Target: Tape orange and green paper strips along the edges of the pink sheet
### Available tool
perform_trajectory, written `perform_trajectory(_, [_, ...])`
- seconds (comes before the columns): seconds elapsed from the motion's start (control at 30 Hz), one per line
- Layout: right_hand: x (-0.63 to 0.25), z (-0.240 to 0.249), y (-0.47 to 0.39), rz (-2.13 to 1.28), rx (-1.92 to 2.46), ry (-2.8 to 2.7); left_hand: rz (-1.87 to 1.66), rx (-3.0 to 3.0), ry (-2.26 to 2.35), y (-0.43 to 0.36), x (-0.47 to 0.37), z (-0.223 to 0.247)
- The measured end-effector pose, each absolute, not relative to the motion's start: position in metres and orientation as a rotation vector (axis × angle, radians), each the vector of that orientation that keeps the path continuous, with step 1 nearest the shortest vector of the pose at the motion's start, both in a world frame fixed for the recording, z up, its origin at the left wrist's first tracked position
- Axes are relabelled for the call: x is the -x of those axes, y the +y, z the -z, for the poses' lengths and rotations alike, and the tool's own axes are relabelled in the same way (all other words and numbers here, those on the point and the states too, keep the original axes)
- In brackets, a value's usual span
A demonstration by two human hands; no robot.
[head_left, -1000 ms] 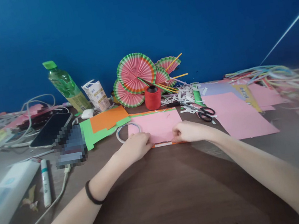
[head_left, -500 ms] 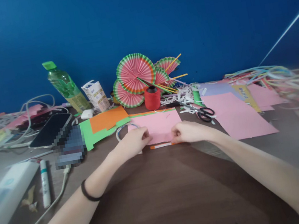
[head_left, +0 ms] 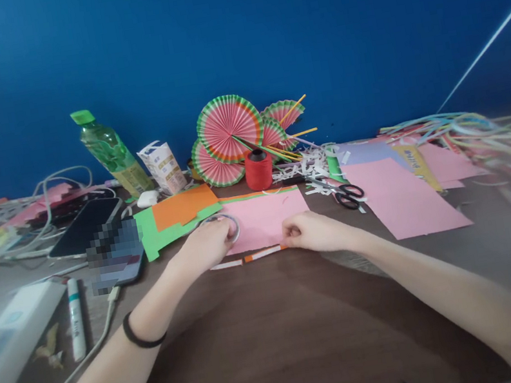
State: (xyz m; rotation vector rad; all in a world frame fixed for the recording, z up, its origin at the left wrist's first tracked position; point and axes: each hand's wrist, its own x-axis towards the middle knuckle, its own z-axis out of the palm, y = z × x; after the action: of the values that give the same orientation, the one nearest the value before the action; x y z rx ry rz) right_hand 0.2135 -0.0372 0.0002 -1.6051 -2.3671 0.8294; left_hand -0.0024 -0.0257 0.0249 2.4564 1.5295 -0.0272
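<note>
A pink sheet with green and orange edging along its far side lies flat on the table. My left hand is closed on a clear tape roll at the sheet's left side. At the near right corner, my right hand has its fingers pressed together over the sheet's edge. Thin orange and white strips lie along the near edge, one end by my right fingertips.
Behind the sheet stand a red thread spool and pleated paper fans. Black scissors and pink paper lie right. Green card, a phone, a marker and a bottle are left.
My left hand has moved left from the sheet's near edge and taken hold of the tape roll, which has shifted slightly right. More of the strips along the near edge shows.
</note>
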Motion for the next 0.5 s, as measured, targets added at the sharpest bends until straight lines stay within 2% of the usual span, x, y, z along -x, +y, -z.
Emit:
perform_trajectory(0.3, [-0.202,-0.002,-0.041,-0.721,1.173,-1.987,-0.495,-2.196,1.363,-0.025,-0.008,-0.027])
perform_trajectory(0.5, [-0.199,0.001,-0.046,-0.582,0.972,-2.066,-0.564,-1.921,1.04,-0.027,-0.015,-0.023])
